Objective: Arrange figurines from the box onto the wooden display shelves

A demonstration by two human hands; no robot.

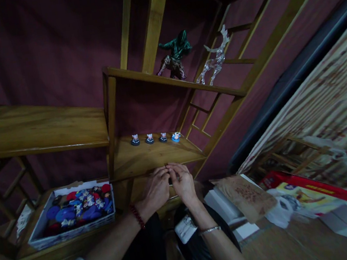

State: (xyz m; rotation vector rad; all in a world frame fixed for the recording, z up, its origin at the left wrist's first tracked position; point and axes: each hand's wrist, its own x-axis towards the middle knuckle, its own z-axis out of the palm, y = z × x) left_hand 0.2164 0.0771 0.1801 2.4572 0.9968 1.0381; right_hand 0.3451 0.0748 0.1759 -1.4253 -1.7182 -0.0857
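My left hand (157, 188) and my right hand (183, 184) meet in front of the lower shelf (135, 160), fingers pinched together at the tips. Between them shows a small dark bit of something, mostly hidden by the fingers; I cannot make out what it is. Just beyond, several small figurines on round bases stand in a row on that shelf. The rightmost figurine (176, 136) has a light blue base, while the others, such as the leftmost figurine (134, 140), have dark ones. To the left, a patterned box (75, 237) holds a heap of red, blue and white figurines.
On the upper shelf (139, 77) stand a dark green hooded figure (177, 52) and a clear deer figurine (215, 62). A black round stool (222, 238) with a white packet (185, 228) is below my right arm. Cardboard (242, 198), a plastic bag (280, 209) and boxes lie right.
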